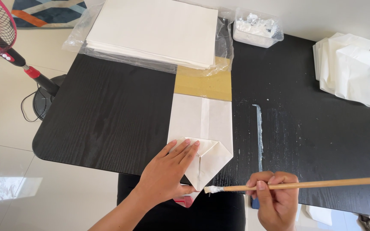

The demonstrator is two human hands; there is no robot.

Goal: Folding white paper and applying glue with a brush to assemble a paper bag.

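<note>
The black counter (108, 111) is taken as the landmark, and everything is laid out on it within arm's reach. At its far edge a thick stack of white sheets (155, 30) is kept on clear plastic wrap, seemingly so that fresh sheets stay clean and close; to the right of that stack a clear tub (258, 28) of white paste is set, and at the counter's far right corner a pile of folded white paper pieces (345, 66) is kept apart from the working spot. A tan cardboard strip (204, 83) lies at the counter's middle, and the folded paper bag (201, 128) is laid flat just nearer than it, its long axis running from the far edge toward the near edge, with its folded, pointed bottom flaps directed at the person and overhanging the near edge slightly. A streak of dried paste (260, 132) is seen on the counter just right of the bag. The left hand (170, 171) is pressed flat, fingers spread, on the bag's left flap, apparently to stop it from lifting or sliding. The right hand (275, 196) is closed in a pinching grip around the wooden brush (296, 185), which is held nearly level, handle to the right, and its white bristle tip is brought to the bag's near point.
</note>
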